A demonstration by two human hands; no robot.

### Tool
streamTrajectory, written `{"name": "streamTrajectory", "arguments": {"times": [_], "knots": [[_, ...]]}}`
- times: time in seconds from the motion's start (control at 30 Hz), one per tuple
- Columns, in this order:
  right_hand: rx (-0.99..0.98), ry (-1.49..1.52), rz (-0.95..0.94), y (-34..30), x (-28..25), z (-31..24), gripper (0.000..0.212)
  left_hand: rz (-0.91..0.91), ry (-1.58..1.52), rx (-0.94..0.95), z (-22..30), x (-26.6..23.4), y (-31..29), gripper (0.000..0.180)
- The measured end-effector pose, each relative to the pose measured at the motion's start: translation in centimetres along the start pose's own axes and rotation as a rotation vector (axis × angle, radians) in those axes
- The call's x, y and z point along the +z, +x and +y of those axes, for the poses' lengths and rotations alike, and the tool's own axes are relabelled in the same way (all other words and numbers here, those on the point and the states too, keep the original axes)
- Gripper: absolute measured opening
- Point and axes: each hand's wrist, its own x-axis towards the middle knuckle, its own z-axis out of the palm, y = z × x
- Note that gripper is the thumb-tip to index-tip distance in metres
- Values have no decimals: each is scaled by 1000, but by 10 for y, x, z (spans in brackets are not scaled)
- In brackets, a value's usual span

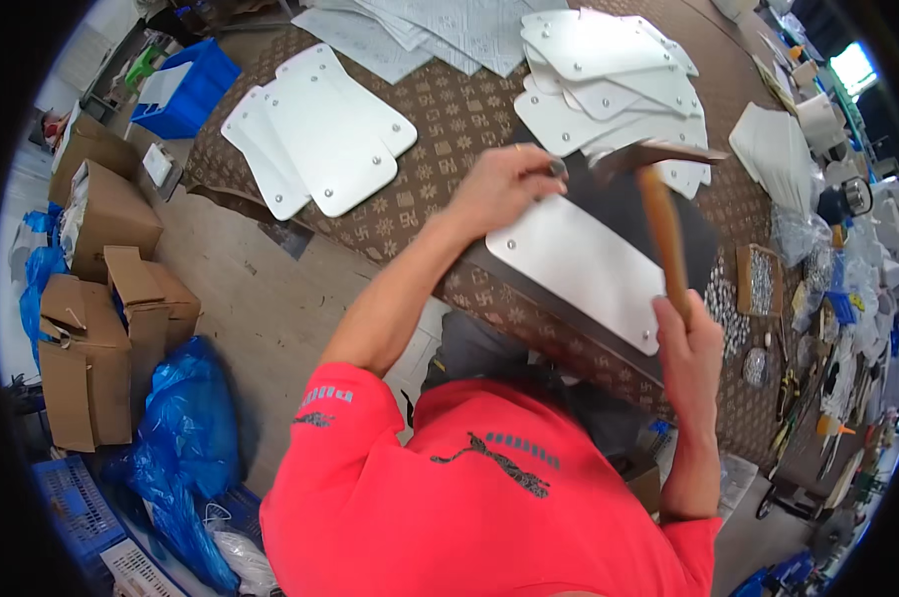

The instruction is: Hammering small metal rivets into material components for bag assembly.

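My right hand [690, 348] is closed round the wooden handle of a hammer [665, 229]. The hammer's metal head is raised above the far edge of a white panel [577, 264]. That panel lies on a dark mat [686, 234] in front of me, with a round metal stud showing at its left end and another at its right. My left hand [509, 187] is at the panel's far left corner, thumb and fingers pinched on a small dark metal piece [559, 169]. What lies beneath that piece is hidden by my fingers.
Studded white panels lie in a left stack [335, 129] and a right stack [609, 80] on the brown patterned tablecloth [440, 129]. Loose metal studs [728, 308] and a small box of fasteners [760, 279] are at right. Cardboard boxes [87, 358] and a blue bag [186, 428] stand left.
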Motion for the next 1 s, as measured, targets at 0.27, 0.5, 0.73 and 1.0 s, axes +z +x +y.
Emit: {"name": "streamTrajectory", "arguments": {"times": [0.27,0.5,0.73,1.0], "knots": [[-42,1232,274,40,189,-65,21,-54,257,9,44,-213,1,17],[-175,1059,480,49,182,-92,19,-74,281,-137,25,-234,-24,15],[-1045,1817,444,45,133,-121,12,-145,482,51,29,-233,-28,16],[33,1212,299,49,187,-67,26,-205,492,66,35,-214,-20,16]]}}
